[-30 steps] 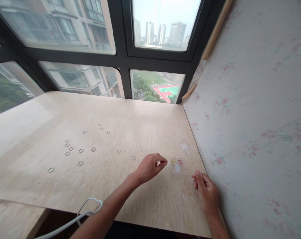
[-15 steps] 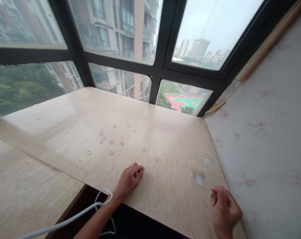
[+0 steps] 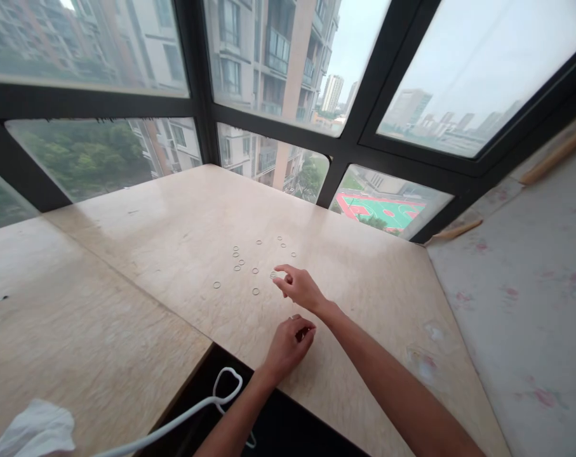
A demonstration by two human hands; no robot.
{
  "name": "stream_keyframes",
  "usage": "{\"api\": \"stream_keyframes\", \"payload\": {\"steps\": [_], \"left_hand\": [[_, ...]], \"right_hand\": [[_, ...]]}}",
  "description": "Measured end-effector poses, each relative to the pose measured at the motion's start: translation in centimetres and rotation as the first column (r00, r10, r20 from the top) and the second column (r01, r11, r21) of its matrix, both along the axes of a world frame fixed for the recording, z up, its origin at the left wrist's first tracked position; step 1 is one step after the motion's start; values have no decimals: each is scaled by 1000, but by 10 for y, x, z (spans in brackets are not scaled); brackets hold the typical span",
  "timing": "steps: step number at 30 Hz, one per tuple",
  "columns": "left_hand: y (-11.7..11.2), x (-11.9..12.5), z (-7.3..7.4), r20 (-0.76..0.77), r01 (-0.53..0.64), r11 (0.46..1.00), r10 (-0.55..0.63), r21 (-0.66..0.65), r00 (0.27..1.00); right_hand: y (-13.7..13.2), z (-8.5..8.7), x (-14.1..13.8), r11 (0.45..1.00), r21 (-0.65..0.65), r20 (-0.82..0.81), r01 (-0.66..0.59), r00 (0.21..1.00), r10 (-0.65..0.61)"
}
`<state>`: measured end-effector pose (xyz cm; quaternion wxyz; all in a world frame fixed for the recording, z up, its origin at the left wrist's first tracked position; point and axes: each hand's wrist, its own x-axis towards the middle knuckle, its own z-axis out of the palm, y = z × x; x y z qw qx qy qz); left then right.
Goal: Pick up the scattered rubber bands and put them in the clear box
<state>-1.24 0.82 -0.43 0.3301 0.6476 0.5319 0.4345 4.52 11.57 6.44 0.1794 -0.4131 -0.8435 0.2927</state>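
Several small thin rings, one of them a ring point(image 3: 256, 291) nearest the front, lie scattered on the pale, marbled tabletop point(image 3: 173, 254). My right hand point(image 3: 300, 285) reaches across from the right. Its thumb and index finger are apart, with a small ring point(image 3: 273, 275) on the table at their tips; whether they touch it I cannot tell. My left hand point(image 3: 288, 346) rests near the table's front edge, thumb and fingertips pinched together. What the pinch holds, if anything, is too small to make out. A finger ring is worn on that hand.
Small clear plastic bags point(image 3: 423, 363) lie at the right, by the flowered wall point(image 3: 530, 317). A white cable point(image 3: 183, 411) loops over the dark gap at the front edge. Crumpled white tissue point(image 3: 35, 428) is at the lower left. Dark-framed windows point(image 3: 349, 149) border the far side.
My right hand has moved from beside the plastic bags at the right to the scattered rings, its fingers parting. The view has turned left. My left hand stays pinched on the table.
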Motion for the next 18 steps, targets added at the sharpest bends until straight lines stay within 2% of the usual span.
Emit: {"api": "stream_keyframes", "payload": {"steps": [2,4,9,18], "left_hand": [[1,-1,-1,34,-25,1000,25,0,999],[2,-1,-1,51,-34,999,34,-4,998],[2,-2,-1,70,-37,999,38,-23,997],[3,-2,-3,69,-38,999,40,-27,997]], "right_hand": [[17,-5,-30,992,95,284,-87,957,56],[31,-9,-52,983,135,423,-123,905,55],[48,-17,-79,966,178,572,-188,818,54],[46,-26,-73,907,238,700,-348,709,89]]}}
